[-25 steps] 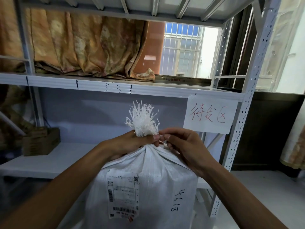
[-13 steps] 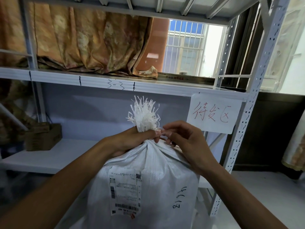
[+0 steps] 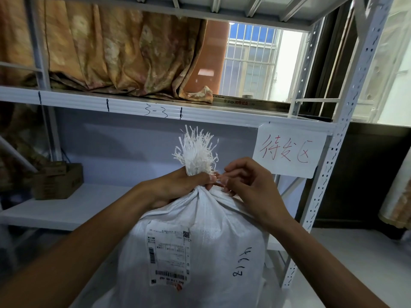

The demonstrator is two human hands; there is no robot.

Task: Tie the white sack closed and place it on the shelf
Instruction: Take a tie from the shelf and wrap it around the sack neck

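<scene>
A full white woven sack (image 3: 204,247) stands upright in front of me, with a shipping label and black handwriting on its side. Its mouth is gathered into a neck, and frayed white strands (image 3: 195,152) stick up above it. My left hand (image 3: 178,187) is clenched around that neck from the left. My right hand (image 3: 249,183) is at the neck from the right, its fingertips pinching something thin there; what it pinches is too small to make out. A white metal shelf (image 3: 66,210) lies just behind the sack.
A brown cardboard box (image 3: 56,181) sits on the shelf at the left. The shelf board above (image 3: 133,107) carries bunched orange cloth. A paper sign with red writing (image 3: 289,150) hangs beside the perforated upright post (image 3: 329,174) at the right. Grey floor lies beyond the post.
The sack and both hands sit slightly higher and closer in view. My right fingers have shifted at the neck; my left grip is unchanged.
</scene>
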